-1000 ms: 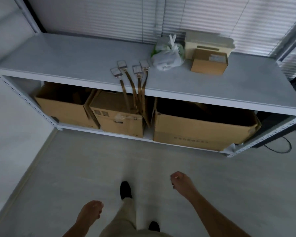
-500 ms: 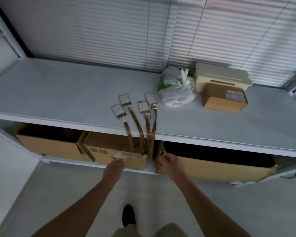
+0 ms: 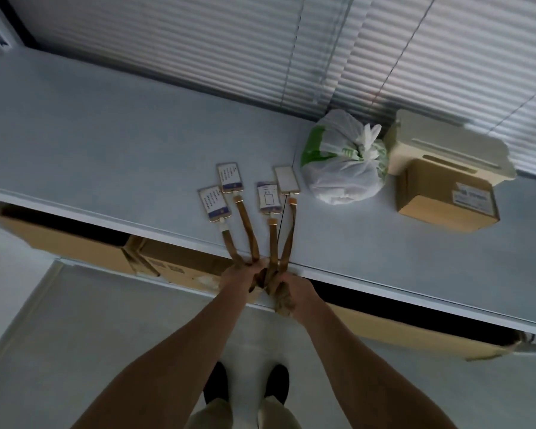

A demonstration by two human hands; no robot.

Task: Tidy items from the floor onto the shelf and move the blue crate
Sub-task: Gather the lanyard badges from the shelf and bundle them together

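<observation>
We stand at the shelf [image 3: 106, 144] with both arms reaching forward to its front edge. Four badges lie flat on the top board: the left badge [image 3: 214, 202], a second badge [image 3: 230, 177] just behind it, a third badge [image 3: 269, 198] and a white badge [image 3: 287, 180] at the right. Their brown straps [image 3: 245, 224] run back toward us over the edge, drawing together as they come.

Our left hand [image 3: 240, 278] has its grip closed around the left pair of straps right at the edge. Our right hand [image 3: 294, 292] is closed around the bunched loop ends that hang just below the board. Where the two hands meet the straps tangle, so we cannot be sure which strap is in which hand.

Just right of the badges sits a tied plastic bag [image 3: 342, 162], white with green print. Beside it a small cardboard box [image 3: 443, 196] touches a cream container [image 3: 446, 140] behind it. Larger cartons [image 3: 75, 246] stand on the lower level. The blue crate is nowhere in our view.
</observation>
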